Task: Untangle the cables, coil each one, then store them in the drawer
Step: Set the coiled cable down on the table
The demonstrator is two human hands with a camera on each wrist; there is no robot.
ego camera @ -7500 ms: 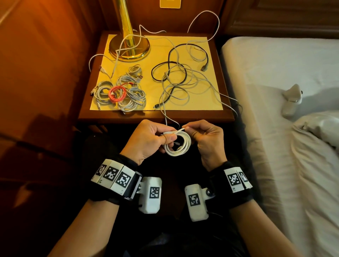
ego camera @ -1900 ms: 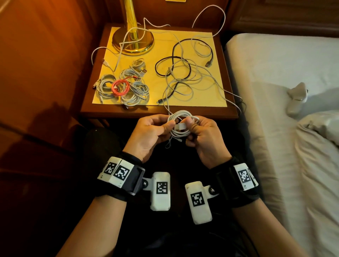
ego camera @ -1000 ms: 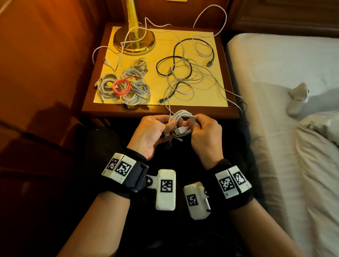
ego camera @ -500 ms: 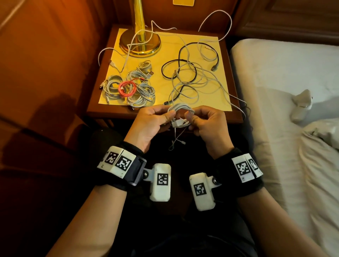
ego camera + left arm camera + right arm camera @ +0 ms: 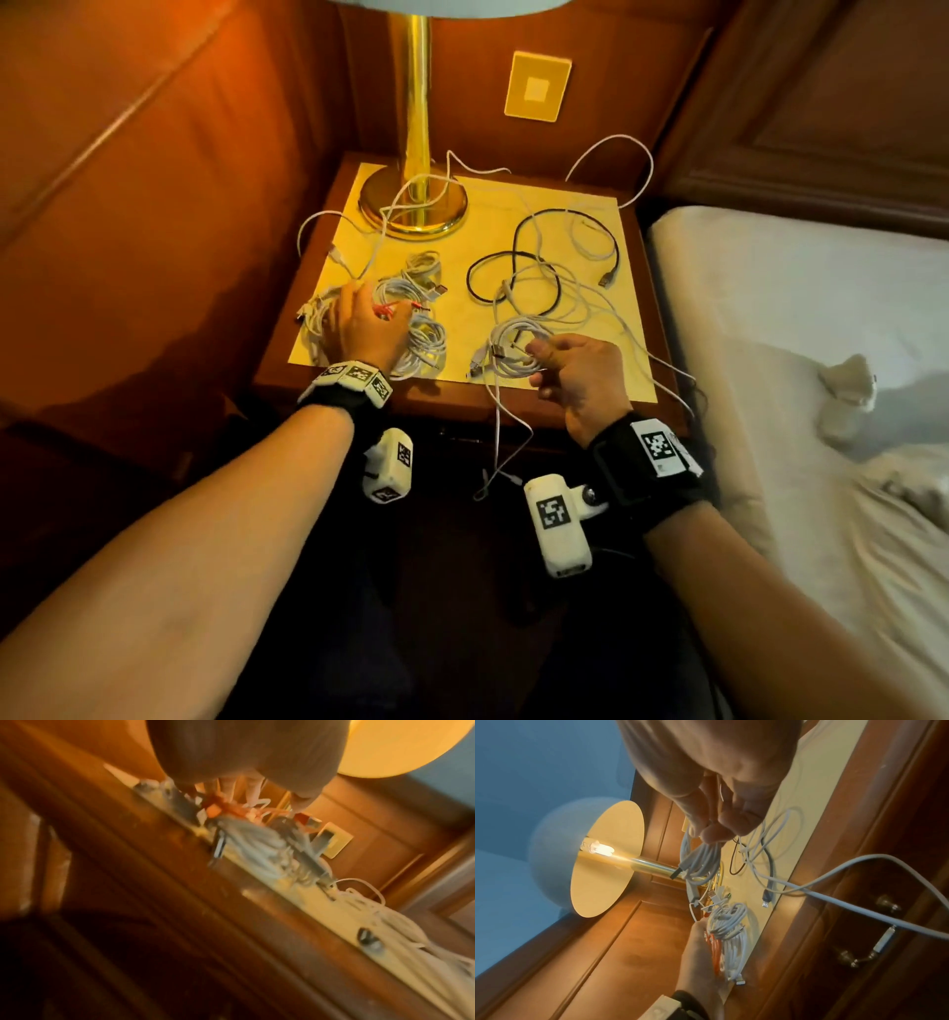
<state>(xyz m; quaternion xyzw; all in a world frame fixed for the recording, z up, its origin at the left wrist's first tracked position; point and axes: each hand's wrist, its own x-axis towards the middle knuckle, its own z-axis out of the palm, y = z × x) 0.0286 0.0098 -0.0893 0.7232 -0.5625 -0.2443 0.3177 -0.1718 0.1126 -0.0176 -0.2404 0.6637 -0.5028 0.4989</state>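
My right hand [image 5: 536, 354] pinches a coiled white cable [image 5: 508, 349] between thumb and fingers, just above the front of the nightstand top [image 5: 452, 401]. The right wrist view shows that white coil [image 5: 700, 862] hanging from my right hand [image 5: 716, 833], plug ends dangling. My left hand [image 5: 359, 324] rests palm down on a pile of coiled white cables [image 5: 421, 339] at the front left, where an orange coil [image 5: 395, 308] peeks out by the thumb. A tangle of black and white cables [image 5: 544, 277] lies at the back right.
A brass lamp base [image 5: 413, 216] stands at the back left with a white cable looped over it. One loose white cable [image 5: 500, 426] hangs over the front edge. A drawer handle [image 5: 883, 941] shows below the top. The bed [image 5: 770, 308] lies to the right.
Both hands have left the space in front of the nightstand and moved over its top. The left hand let go of the white coil and went to the pile at the left.
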